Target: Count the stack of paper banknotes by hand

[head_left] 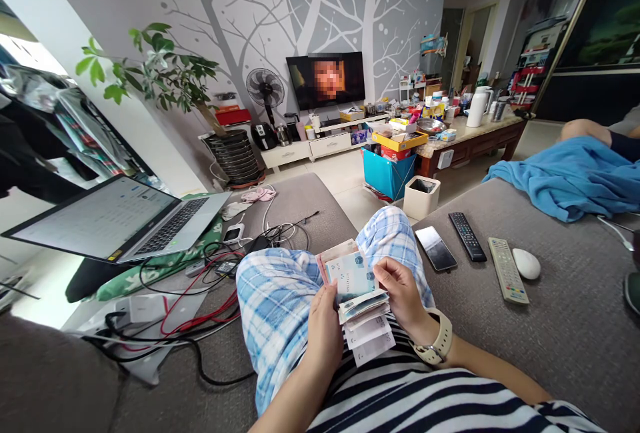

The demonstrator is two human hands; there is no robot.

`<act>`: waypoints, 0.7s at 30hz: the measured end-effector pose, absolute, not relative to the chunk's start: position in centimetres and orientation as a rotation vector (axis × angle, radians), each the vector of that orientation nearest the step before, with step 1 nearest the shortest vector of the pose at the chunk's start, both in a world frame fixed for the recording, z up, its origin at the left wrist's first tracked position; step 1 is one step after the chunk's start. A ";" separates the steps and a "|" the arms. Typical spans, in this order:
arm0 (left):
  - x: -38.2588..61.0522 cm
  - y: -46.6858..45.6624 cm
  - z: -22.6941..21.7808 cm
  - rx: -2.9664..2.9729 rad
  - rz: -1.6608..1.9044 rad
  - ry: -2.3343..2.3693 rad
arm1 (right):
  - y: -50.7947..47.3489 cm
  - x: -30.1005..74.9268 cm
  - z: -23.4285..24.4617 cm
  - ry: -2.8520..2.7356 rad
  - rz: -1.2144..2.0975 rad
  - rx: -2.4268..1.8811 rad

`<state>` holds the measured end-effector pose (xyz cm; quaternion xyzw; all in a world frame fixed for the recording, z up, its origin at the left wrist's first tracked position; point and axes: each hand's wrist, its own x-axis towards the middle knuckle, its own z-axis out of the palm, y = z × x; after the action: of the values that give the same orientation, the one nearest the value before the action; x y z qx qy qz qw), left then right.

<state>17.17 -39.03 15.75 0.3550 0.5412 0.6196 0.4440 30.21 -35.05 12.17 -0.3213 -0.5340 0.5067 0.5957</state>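
Observation:
Over my lap I hold a fanned bundle of banknotes (349, 275). My left hand (324, 323) is closed on the left side of the bundle, its thumb lying against the notes. My right hand (403, 293) pinches the right edge of a bluish-green note near the top. Behind that note a few pinkish notes stick out at the upper left. Folded notes and pale paper strips (370, 338) hang below, toward my striped shirt. A cream watch (437, 339) is on my right wrist. My legs are in blue checked trousers (280, 313).
On the sofa to my right lie a phone (436, 248), a black remote (467, 236), a beige remote (508, 270) and a white mouse (527, 263). At left are an open laptop (125, 219) and tangled cables (200, 326). Ahead stand a bin (421, 198) and a cluttered table (470, 143). Another person's knee (585, 129) shows at right.

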 end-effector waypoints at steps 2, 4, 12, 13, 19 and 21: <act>17.2 -39.0 15.6 0.880 1.528 1.332 | -35.0 30.2 12.2 -1.239 1.172 -0.745; 17.2 -38.9 15.5 0.867 1.530 1.322 | -35.0 30.2 12.2 -1.236 1.170 -0.744; 17.2 -39.0 16.0 0.884 1.539 1.317 | -35.0 30.2 12.2 -1.221 1.186 -0.727; 17.2 -39.0 16.0 0.880 1.543 1.318 | -35.0 30.2 12.3 -1.218 1.186 -0.726; 17.2 -38.9 15.9 0.858 1.543 1.304 | -35.0 30.1 12.4 -1.223 1.176 -0.726; 17.2 -38.8 15.8 0.871 1.545 1.299 | -35.0 30.1 12.4 -1.224 1.177 -0.722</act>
<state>17.19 -38.85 15.84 0.3530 0.5264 0.6260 0.4543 30.14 -34.99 12.39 -0.3118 -0.5289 0.5083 0.6038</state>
